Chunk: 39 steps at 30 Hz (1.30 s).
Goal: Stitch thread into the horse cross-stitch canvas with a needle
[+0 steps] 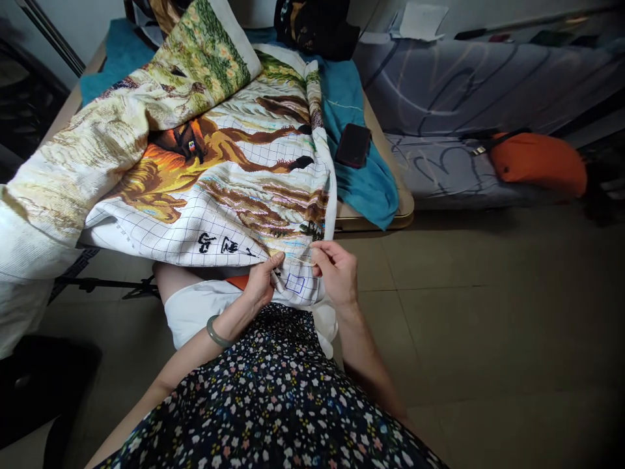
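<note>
A large cross-stitch cloth is spread over the desk and is draped down over its near edge onto the lap. A teal cloth is laid under it on the desk, and a dark phone is placed on this teal cloth near the right edge of the desk. A grey sofa is seen to the right of the desk, with an orange bag on it.

The lower hem of the cross-stitch cloth is gripped by the left hand, whose fingers are curled closed around the fabric beside a small blue stitched square. A green bangle is worn on the left wrist. The right hand is held just beside the hem, with thumb and forefinger pinched together on a pale thread, which is stretched between the two hands. Whether a needle is held cannot be told.
</note>
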Each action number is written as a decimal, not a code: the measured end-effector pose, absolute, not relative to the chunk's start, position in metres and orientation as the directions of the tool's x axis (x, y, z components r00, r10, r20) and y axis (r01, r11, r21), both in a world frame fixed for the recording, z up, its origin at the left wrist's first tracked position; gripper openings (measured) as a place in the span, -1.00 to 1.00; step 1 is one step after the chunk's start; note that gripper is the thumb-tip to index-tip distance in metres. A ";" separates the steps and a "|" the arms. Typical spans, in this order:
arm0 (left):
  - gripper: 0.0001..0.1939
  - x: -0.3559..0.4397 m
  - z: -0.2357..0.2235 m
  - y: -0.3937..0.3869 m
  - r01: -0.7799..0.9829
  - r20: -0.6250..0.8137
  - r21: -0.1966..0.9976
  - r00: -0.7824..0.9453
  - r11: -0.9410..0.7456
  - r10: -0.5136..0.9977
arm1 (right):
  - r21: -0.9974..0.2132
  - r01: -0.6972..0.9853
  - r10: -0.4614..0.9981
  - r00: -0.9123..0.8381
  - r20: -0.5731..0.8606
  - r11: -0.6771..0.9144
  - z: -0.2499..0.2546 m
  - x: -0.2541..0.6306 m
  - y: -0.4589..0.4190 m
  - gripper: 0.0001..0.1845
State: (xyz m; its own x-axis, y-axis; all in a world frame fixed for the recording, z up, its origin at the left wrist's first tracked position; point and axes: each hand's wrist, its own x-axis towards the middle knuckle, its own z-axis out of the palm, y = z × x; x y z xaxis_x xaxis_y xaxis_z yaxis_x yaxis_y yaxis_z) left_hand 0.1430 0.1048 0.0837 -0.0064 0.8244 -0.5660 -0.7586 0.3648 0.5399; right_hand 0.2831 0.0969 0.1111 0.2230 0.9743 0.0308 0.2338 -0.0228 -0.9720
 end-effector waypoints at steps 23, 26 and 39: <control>-0.61 0.144 0.088 0.105 -0.747 -0.560 0.557 -0.016 0.362 0.828 | -0.840 0.538 0.993 0.043 0.106 0.067 0.112 0.272 0.090 -0.74; -0.61 0.144 0.090 0.105 -0.737 -0.573 0.562 -0.019 0.375 0.819 | -0.731 0.678 0.978 0.087 0.187 0.080 0.115 0.262 0.087 -0.77; -0.65 0.146 0.081 0.114 -0.658 -0.553 0.660 -0.100 0.362 0.827 | -0.956 0.292 0.980 0.198 0.018 -0.042 0.081 0.244 0.076 -0.88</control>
